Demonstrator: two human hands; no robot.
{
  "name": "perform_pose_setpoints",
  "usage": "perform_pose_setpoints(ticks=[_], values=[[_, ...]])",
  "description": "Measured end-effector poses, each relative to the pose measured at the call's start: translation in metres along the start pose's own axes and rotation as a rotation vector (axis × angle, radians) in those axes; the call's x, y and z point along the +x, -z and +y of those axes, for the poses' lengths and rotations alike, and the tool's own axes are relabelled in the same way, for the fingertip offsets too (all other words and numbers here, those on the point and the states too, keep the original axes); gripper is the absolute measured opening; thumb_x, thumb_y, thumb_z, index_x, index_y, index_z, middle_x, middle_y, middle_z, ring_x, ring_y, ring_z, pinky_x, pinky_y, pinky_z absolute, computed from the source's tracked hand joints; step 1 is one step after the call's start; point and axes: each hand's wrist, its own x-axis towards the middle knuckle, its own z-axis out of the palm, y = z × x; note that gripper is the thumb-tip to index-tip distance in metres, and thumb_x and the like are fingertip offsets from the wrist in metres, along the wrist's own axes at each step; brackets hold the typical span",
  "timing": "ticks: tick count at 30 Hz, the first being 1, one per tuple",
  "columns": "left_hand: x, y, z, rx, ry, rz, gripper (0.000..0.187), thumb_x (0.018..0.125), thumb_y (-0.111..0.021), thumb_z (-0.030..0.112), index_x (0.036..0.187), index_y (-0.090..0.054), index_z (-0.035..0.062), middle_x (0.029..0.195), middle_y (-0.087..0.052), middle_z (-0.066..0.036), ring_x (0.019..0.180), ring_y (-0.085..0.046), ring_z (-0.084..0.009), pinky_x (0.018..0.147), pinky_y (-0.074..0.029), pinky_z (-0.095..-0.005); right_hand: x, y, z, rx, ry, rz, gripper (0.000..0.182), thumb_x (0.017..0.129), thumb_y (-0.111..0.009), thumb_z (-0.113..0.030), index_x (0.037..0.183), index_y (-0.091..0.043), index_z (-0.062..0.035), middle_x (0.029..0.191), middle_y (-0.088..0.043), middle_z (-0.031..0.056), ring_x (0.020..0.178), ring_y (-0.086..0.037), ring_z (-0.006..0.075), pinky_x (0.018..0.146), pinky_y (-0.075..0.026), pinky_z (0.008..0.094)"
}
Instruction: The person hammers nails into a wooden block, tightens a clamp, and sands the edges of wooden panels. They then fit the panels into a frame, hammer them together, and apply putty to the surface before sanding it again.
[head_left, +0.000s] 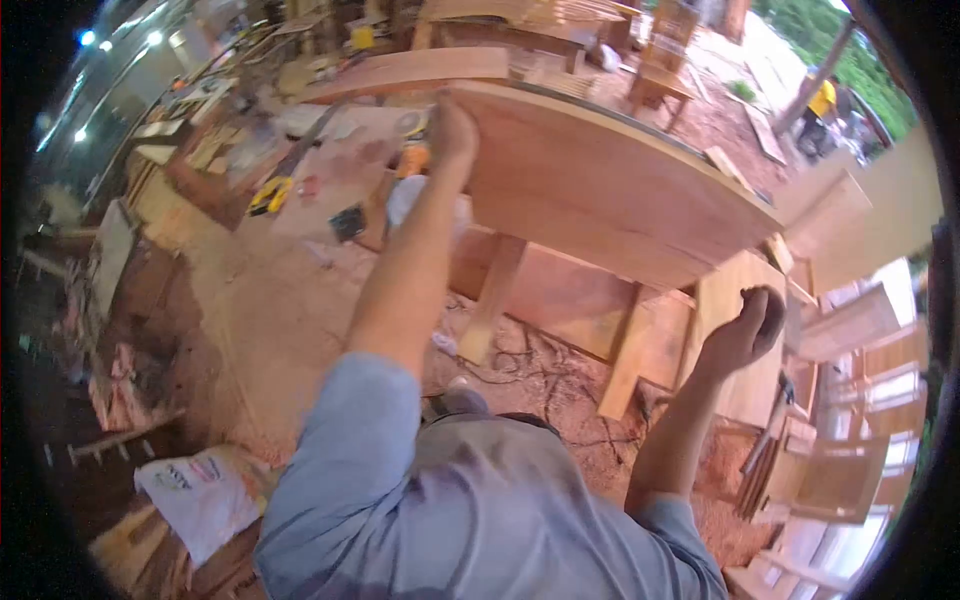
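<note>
A large reddish-brown wooden panel (610, 180) stands on its long edge, tilted, across the upper middle. My left hand (453, 132) is closed on its left end, with the fingertips partly hidden behind the edge. Below the panel's right end, my right hand (748, 332) is raised with curled fingers; what they hold, if anything, is hidden, and no contact with the panel shows. Beneath the panel lie several boards, among them a narrow light plank (494, 300) and a broader light board (738, 345).
A handsaw with a yellow handle (270, 195) lies on the workbench (250, 270) at left. The hammer (768, 432) is at right, near wooden frames (825, 480). A white sack (205, 500) rests lower left; cables cross the ground. Another person (822, 103) is far off, upper right.
</note>
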Motion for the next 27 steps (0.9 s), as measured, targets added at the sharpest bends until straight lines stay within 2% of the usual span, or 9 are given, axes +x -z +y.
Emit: perform_pose_setpoints(ticks=[11,13,15,16,18,20,23,26,27], values=[[-0.010,-0.004,-0.005,-0.356,-0.250,0.098,0.062,0.100,-0.032,0.047,0.095,-0.061,-0.0079,0.094,-0.063,-0.030,0.092,-0.060,-0.0434,0.081,-0.044,-0.0461,0.025,-0.186,-0.006,0.015,0.224,-0.437,0.013,0.091,-0.061,-0.006,0.100,-0.063,0.0033,0.095,-0.065,0.0067,0.087,-0.058,0.0121,0.080,-0.046,0.0252],[-0.004,0.031,-0.029,-0.314,-0.148,-0.231,0.057,0.097,-0.043,0.046,0.087,-0.064,-0.0055,0.082,-0.065,-0.023,0.077,-0.063,-0.0326,0.069,-0.045,-0.0419,0.042,-0.216,-0.003,-0.348,0.204,-0.572,0.026,0.090,-0.065,-0.020,0.100,-0.064,0.0036,0.089,-0.066,0.0081,0.081,-0.060,0.0137,0.072,-0.047,0.0261],[0.001,0.070,-0.101,-0.302,-0.202,-0.018,0.051,0.086,-0.061,0.048,0.078,-0.063,-0.0019,0.074,-0.064,-0.010,0.066,-0.057,-0.0199,0.064,-0.045,-0.0362,0.044,-0.233,-0.005,-0.535,0.149,-0.634,0.031,0.089,-0.066,-0.026,0.099,-0.064,0.0036,0.085,-0.066,0.0081,0.077,-0.061,0.0135,0.068,-0.047,0.0265],[-0.028,0.128,-0.054,-0.103,0.328,-0.016,0.042,0.083,-0.064,0.040,0.081,-0.065,-0.0019,0.076,-0.065,-0.008,0.065,-0.058,-0.0168,0.062,-0.047,-0.0344,0.043,-0.238,-0.011,-0.614,0.067,-0.642,0.036,0.089,-0.066,-0.032,0.099,-0.065,0.0025,0.083,-0.065,0.0072,0.072,-0.059,0.0125,0.063,-0.045,0.0262],[0.024,0.137,-0.315,0.069,0.228,0.107,0.027,0.087,-0.059,0.024,0.092,-0.069,-0.0011,0.072,-0.065,-0.007,0.065,-0.061,-0.0166,0.057,-0.049,-0.0324,0.046,-0.247,-0.012,-0.726,-0.017,-0.632,0.041,0.089,-0.065,-0.038,0.099,-0.065,0.0014,0.080,-0.064,0.0064,0.067,-0.057,0.0114,0.058,-0.043,0.0259],[0.001,0.210,-0.286,-0.495,0.850,0.145,0.024,0.088,-0.065,0.026,0.076,-0.062,0.0058,0.068,-0.060,-0.003,0.054,-0.055,-0.0164,0.049,-0.046,-0.0306,0.065,-0.251,-0.002,-0.547,-0.239,-0.533,0.046,0.090,-0.062,-0.047,0.102,-0.066,-0.0022,0.077,-0.062,0.0036,0.058,-0.050,0.0081,0.050,-0.036,0.0248],[0.013,0.231,-0.313,-0.808,0.941,0.217,0.030,0.088,-0.067,0.036,0.080,-0.058,0.0086,0.066,-0.056,-0.002,0.053,-0.053,-0.0142,0.048,-0.047,-0.0265,0.087,-0.243,0.033,-0.597,-0.218,-0.572,0.041,0.094,-0.058,-0.040,0.115,-0.062,-0.0050,0.082,-0.063,0.0047,0.065,-0.053,0.0125,0.057,-0.042,0.0271],[0.022,0.220,-0.324,-0.902,0.974,0.119,0.031,0.088,-0.068,0.038,0.084,-0.058,0.0088,0.067,-0.056,-0.002,0.057,-0.055,-0.0147,0.051,-0.050,-0.0255,0.109,-0.221,0.067,-0.901,0.588,-0.777,0.038,0.092,-0.059,-0.027,0.119,-0.058,-0.0008,0.093,-0.064,0.0109,0.078,-0.060,0.0213,0.066,-0.049,0.0331],[0.025,0.217,-0.309,-0.898,1.047,0.152,0.030,0.088,-0.067,0.038,0.084,-0.058,0.0098,0.068,-0.057,-0.002,0.057,-0.056,-0.0151,0.052,-0.050,-0.0258,0.091,-0.234,0.041,-0.793,0.191,-0.699,0.035,0.095,-0.053,-0.030,0.118,-0.060,-0.0041,0.088,-0.065,0.0056,0.070,-0.055,0.0132,0.062,-0.044,0.0265]])
